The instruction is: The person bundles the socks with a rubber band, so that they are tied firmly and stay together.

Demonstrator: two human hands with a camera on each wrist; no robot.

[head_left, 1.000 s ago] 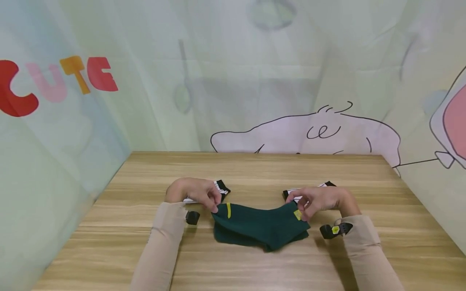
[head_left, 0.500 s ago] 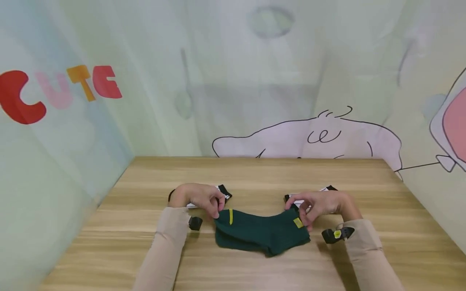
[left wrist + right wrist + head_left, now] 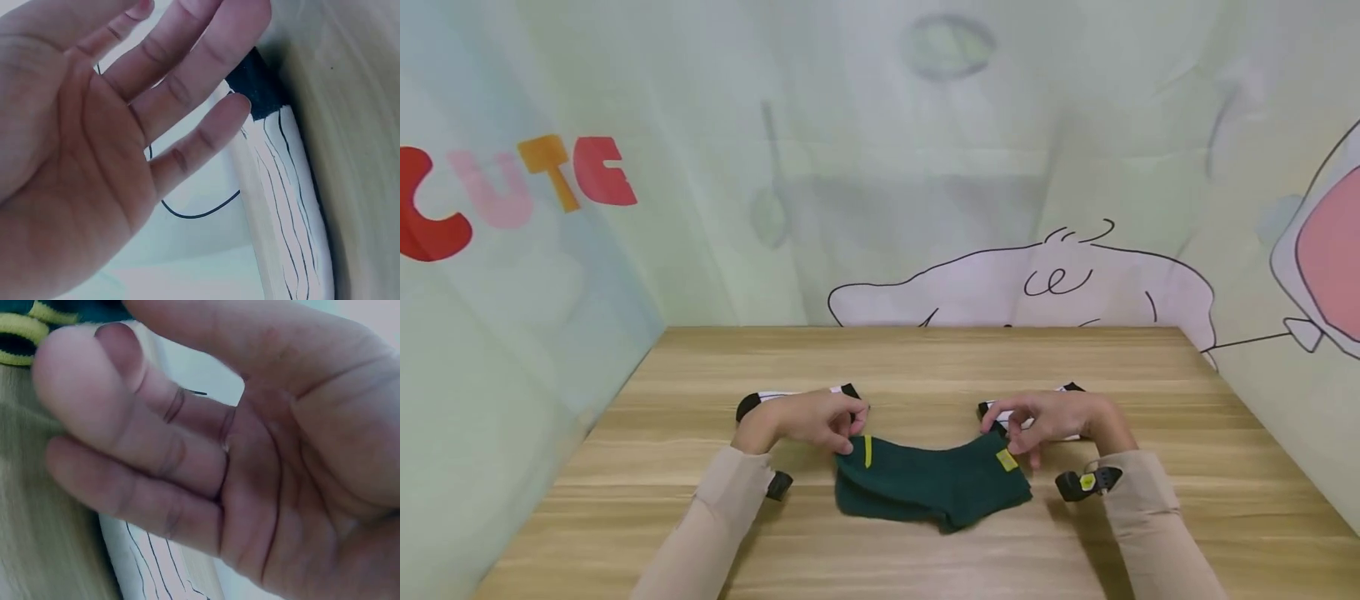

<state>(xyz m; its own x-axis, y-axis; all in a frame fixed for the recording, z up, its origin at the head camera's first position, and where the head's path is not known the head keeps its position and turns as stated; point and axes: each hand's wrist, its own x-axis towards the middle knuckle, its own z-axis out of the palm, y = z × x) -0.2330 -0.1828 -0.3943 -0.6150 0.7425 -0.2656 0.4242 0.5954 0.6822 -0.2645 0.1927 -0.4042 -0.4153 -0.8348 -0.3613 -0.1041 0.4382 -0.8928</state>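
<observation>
Dark green socks [image 3: 925, 479], with a yellow mark near each end, lie at the middle of the wooden table. At their upper left corner is my left hand [image 3: 808, 418], its thumb tip touching the cloth and the other fingers apart from the thumb. My right hand [image 3: 1056, 417] is at the upper right corner, thumb beside the yellow mark and index finger stretched left. The left wrist view shows straight, relaxed fingers and a bare palm; in the right wrist view the fingers are loosely bent with no cloth between those visible.
Behind my left hand lies a white sock [image 3: 775, 395] with black ends and thin dark lines. A similar white sock [image 3: 992, 410] is partly hidden by my right hand. Printed curtains stand along the table's [image 3: 925, 358] back and sides.
The left thumb and fingers have spread apart, and the left wrist has dropped slightly toward me. The right hand and green socks keep nearly the same place. The head view shifts a little.
</observation>
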